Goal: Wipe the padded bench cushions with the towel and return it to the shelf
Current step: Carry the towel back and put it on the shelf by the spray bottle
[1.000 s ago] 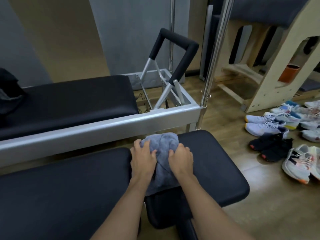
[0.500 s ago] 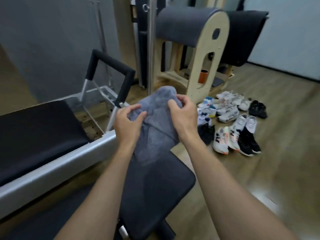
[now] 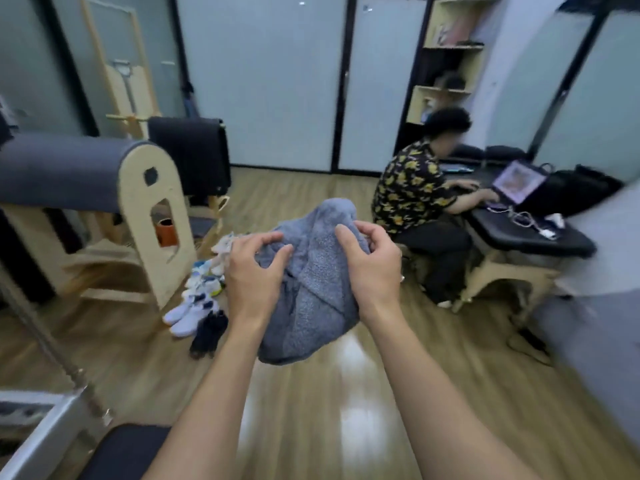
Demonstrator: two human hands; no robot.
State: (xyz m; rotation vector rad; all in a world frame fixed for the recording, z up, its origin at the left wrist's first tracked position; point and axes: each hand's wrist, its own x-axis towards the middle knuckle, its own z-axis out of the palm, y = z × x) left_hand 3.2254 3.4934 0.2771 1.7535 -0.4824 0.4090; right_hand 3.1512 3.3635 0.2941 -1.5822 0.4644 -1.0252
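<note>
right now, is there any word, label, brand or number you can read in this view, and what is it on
No text can be read anywhere in this view.
laptop screen: lit with a pinkish picture, too blurred to read.
shelf: what stands on it is blurred, nothing legible.
shoes: any logos are too small and blurred to read.
towel: plain grey-blue cloth, no label showing.

No readable text or numbers, laptop screen (image 3: 516, 181) far beyond the right hand (image 3: 372, 268) too blurred, shelf (image 3: 450, 46) items above it illegible
</note>
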